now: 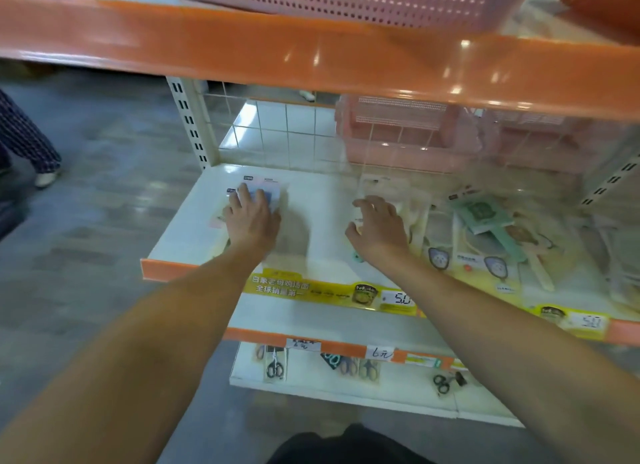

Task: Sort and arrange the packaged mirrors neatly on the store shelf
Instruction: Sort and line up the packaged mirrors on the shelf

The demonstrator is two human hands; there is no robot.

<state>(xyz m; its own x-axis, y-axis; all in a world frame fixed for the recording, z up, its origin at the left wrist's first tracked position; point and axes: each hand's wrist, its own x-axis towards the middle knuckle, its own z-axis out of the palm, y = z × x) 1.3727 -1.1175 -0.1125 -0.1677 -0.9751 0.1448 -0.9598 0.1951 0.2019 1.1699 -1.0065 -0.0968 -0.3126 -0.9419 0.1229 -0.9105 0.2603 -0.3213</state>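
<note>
Mirror sorting on the shelf [311, 200], partly complete.
Left hand [251, 217] presses flat on a small stack [266, 191] at the back-left corner; right hand [379, 226], fingers spread and empty, reaches the unsorted packaged mirrors [485, 235] heaped toward the right edge.

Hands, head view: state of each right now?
Left hand: open, fingers flat on the small packages.
Right hand: open, fingers spread, reaching at a cream package; grip not visible.

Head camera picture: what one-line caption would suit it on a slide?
Left hand rests on a small stack of packaged mirrors while the right hand reaches toward cream packages on the white shelf.
</note>
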